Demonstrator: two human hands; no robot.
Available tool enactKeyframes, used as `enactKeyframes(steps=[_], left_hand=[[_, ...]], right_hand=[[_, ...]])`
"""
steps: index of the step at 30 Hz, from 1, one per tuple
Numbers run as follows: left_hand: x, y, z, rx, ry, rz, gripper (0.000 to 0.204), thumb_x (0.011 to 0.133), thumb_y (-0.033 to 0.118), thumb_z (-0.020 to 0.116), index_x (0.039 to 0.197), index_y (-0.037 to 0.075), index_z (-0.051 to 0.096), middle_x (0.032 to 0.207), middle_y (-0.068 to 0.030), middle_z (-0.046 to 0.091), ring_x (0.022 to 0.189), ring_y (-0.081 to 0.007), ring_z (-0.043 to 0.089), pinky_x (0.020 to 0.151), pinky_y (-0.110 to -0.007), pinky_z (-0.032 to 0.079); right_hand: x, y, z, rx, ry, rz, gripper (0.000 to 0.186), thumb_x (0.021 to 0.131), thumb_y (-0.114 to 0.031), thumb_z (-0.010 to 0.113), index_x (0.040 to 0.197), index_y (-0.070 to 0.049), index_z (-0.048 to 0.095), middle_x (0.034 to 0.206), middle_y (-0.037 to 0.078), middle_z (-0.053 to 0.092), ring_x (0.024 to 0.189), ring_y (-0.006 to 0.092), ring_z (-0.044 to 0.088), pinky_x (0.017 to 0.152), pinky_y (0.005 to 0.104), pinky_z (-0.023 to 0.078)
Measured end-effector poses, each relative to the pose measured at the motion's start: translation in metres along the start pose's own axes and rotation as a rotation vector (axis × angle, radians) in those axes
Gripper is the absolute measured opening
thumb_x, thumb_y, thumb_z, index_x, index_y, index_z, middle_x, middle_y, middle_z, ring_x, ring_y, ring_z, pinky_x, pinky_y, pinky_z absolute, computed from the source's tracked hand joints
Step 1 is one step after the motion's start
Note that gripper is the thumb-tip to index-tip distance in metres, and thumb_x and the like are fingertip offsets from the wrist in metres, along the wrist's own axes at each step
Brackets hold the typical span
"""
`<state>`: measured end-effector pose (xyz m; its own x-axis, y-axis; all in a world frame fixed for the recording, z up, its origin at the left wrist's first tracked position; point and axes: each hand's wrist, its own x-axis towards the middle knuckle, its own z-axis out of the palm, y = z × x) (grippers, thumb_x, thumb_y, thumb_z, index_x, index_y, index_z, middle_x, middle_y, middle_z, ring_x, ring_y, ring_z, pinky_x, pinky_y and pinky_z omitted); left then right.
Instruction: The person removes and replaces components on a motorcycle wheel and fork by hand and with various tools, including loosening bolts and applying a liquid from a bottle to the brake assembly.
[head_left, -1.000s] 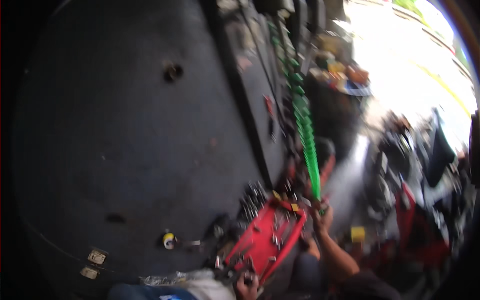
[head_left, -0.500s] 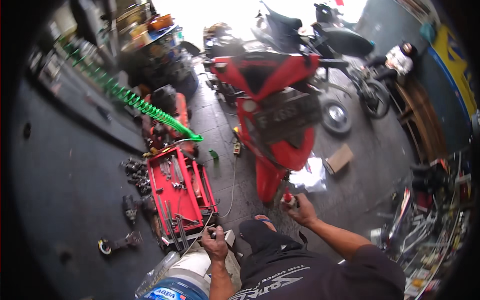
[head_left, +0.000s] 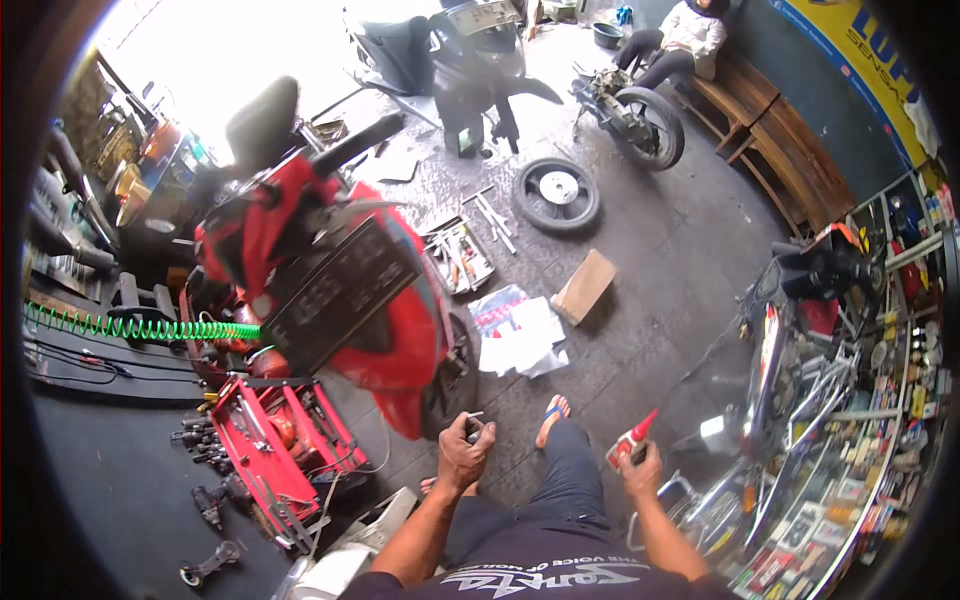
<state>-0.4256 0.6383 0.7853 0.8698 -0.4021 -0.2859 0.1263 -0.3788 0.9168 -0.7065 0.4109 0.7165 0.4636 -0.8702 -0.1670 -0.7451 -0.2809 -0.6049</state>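
My right hand is closed around a small white-and-red squeeze bottle with a pointed red nozzle, which tilts up and to the right. My left hand is a closed fist in front of my body. A small dark thing with a thin pale tip pokes out of its fingers, too small to name. Just beyond that hand, on the left, stands a red motorcycle with a dark number plate on its front. White papers lie on the floor past both hands.
A red toolbox with wrenches stands at the left. Farther off lie a cardboard box, a loose wheel and a tray of tools. A glass display case lines the right. A person sits on a wooden bench at the back.
My view has swung to the right, so the motorcycle and toolbox now stand farther left. My left hand has come up from beside the white container. The bottle stays in my right hand.
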Motion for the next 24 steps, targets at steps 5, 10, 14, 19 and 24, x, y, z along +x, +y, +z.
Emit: enactKeyframes(steps=[5,10,14,19,24], left_hand=[[0.109,0.087,0.106,-0.230,0.092,0.019,0.021,0.089,0.018,0.074,0.092,0.000,0.063,0.073,-0.0006,0.061,0.067,-0.0084,0.054,0.060,-0.030,0.045],[0.187,0.139,0.166,-0.387,0.111,-0.004,0.016,0.094,0.017,0.072,0.095,0.007,0.059,0.075,0.0055,0.058,0.063,-0.0013,0.050,0.053,-0.021,0.040],[0.253,0.175,0.192,-0.336,0.143,0.034,0.021,0.094,0.019,0.073,0.090,0.008,0.055,0.074,0.0061,0.056,0.060,-0.0013,0.048,0.050,-0.020,0.038],[0.362,0.198,0.235,-0.293,0.187,0.010,0.024,0.093,0.019,0.072,0.081,0.007,0.056,0.070,0.0050,0.055,0.060,-0.0022,0.046,0.053,-0.023,0.038],[0.509,0.204,0.275,-0.240,0.127,0.065,0.016,0.094,0.015,0.070,0.093,0.001,0.062,0.076,-0.0006,0.063,0.067,-0.0071,0.056,0.058,-0.026,0.047]], right_hand=[[0.111,0.026,-0.068,0.038,0.032,-0.020,0.049,0.075,-0.025,0.078,0.111,0.003,0.060,0.102,0.022,0.065,0.093,0.0375,0.065,0.085,0.0454,0.050],[0.232,0.000,-0.116,0.268,0.032,-0.028,0.045,0.083,-0.028,0.076,0.113,0.002,0.059,0.100,0.014,0.066,0.091,0.0257,0.064,0.083,0.0394,0.050],[0.312,-0.012,-0.118,0.220,0.099,-0.062,0.050,0.082,-0.032,0.077,0.114,0.002,0.059,0.099,0.014,0.066,0.091,0.0253,0.063,0.084,0.0390,0.050],[0.411,-0.062,-0.109,0.348,0.118,-0.042,0.051,0.083,-0.029,0.073,0.120,0.003,0.058,0.102,0.012,0.066,0.094,0.0238,0.063,0.087,0.0377,0.049],[0.513,-0.093,-0.095,0.286,0.210,0.074,0.056,0.083,-0.029,0.073,0.125,0.004,0.057,0.106,0.013,0.067,0.100,0.0256,0.064,0.092,0.0389,0.049]])
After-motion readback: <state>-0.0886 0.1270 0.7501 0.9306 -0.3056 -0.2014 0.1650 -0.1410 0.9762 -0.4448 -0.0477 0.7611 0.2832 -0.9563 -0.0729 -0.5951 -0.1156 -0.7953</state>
